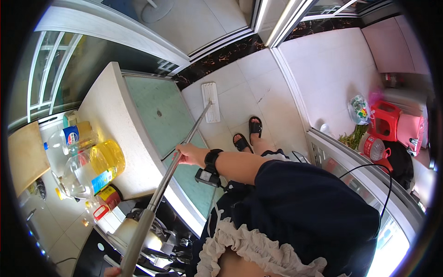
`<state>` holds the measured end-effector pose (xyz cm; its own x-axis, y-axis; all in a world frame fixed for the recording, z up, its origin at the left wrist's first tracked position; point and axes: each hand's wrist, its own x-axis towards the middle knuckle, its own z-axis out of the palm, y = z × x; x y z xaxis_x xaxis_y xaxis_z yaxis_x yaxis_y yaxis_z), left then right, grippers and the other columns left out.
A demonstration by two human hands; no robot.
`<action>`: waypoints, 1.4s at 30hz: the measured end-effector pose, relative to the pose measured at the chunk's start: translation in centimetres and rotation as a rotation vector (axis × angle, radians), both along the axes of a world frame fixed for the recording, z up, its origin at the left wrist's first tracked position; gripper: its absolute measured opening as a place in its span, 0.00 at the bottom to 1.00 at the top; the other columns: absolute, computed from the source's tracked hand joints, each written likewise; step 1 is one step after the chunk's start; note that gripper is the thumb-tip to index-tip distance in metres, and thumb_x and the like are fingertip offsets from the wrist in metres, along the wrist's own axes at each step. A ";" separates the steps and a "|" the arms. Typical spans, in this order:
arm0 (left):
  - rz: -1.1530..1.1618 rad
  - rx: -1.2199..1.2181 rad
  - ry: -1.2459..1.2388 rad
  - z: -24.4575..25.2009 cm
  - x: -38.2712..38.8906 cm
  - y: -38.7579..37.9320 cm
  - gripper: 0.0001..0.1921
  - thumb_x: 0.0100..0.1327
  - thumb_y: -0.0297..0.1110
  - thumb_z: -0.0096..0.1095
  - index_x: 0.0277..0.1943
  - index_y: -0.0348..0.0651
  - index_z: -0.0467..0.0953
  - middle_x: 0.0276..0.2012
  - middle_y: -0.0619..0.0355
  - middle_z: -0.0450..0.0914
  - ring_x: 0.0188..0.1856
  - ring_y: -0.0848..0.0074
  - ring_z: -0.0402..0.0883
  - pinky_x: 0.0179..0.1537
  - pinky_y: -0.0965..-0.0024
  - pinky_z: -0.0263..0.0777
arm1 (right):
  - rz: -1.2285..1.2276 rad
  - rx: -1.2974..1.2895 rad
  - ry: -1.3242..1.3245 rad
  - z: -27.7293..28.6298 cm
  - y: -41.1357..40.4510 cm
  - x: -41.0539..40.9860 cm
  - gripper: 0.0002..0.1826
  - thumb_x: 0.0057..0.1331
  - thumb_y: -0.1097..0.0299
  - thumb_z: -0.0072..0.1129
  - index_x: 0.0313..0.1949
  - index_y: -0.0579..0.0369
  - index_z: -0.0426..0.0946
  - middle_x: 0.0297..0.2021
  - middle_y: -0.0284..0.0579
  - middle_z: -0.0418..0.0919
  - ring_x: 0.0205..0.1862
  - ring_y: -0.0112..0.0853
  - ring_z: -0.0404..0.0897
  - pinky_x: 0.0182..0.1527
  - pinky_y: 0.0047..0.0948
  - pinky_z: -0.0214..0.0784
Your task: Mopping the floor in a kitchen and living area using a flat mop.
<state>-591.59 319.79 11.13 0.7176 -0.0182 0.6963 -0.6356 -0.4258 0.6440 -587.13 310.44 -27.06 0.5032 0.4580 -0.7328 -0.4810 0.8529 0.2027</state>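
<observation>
A flat mop with a long metal pole slants from the lower left up to the floor. Its pale rectangular mop head lies flat on the light floor tiles. My right hand is closed around the middle of the pole, with a black strap and a small device at the wrist. At the bottom edge, only some fingers of my left hand show, gripping the thicker upper part of the pole. My feet in black sandals stand to the right of the mop head.
Left of the pole stands a green-panelled cabinet under a pale countertop, which bears oil bottles. A sliding-door track crosses the floor at right. Beyond it are a red plastic container, bags and greens.
</observation>
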 end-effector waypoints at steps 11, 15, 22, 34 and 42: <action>-0.709 -0.039 0.175 0.1 9.1 -11.4 0.11 0.48 0.40 0.36 0.26 0.41 0.62 0.14 0.58 0.65 0.15 0.69 0.67 0.22 0.66 0.63 | -0.504 0.169 0.033 -1.9 -12.8 4.6 0.05 0.48 0.76 0.41 0.17 0.61 0.59 0.13 0.45 0.64 0.19 0.36 0.70 0.25 0.32 0.69; -1.093 0.043 0.136 -0.9 11.7 -19.0 0.12 0.49 0.41 0.37 0.25 0.41 0.60 0.15 0.57 0.66 0.16 0.68 0.69 0.18 0.68 0.60 | -0.794 0.187 -0.015 -2.3 -21.4 4.8 0.03 0.49 0.77 0.39 0.20 0.61 0.59 0.15 0.43 0.63 0.20 0.35 0.68 0.29 0.37 0.68; -1.504 0.390 0.140 -0.7 11.0 -26.7 0.12 0.50 0.41 0.41 0.23 0.42 0.58 0.18 0.57 0.70 0.18 0.70 0.71 0.16 0.73 0.59 | -0.984 0.136 -0.013 -2.5 -31.1 1.7 0.04 0.48 0.77 0.39 0.17 0.58 0.59 0.12 0.40 0.60 0.18 0.32 0.64 0.32 0.35 0.64; -1.474 0.322 -0.009 -0.9 14.0 -28.5 0.13 0.47 0.47 0.51 0.17 0.52 0.61 0.14 0.74 0.71 0.14 0.89 0.67 0.17 0.86 0.56 | -1.050 0.066 0.023 -2.1 -31.1 1.6 0.02 0.52 0.75 0.39 0.23 0.59 0.59 0.15 0.41 0.63 0.20 0.34 0.68 0.31 0.33 0.67; -2.093 0.464 0.070 0.0 23.2 -29.7 0.12 0.46 0.48 0.52 0.20 0.50 0.66 0.16 0.72 0.72 0.18 0.87 0.72 0.20 0.87 0.61 | -1.126 0.000 0.165 -1.9 -25.8 -1.0 0.03 0.53 0.73 0.39 0.24 0.58 0.60 0.16 0.40 0.66 0.23 0.36 0.71 0.28 0.30 0.66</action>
<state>-568.37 290.11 11.14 -0.5609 -0.7308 0.3889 -0.2458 0.5956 0.7647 -588.11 284.59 -28.93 0.5257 -0.1933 -0.8284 0.5913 0.7831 0.1925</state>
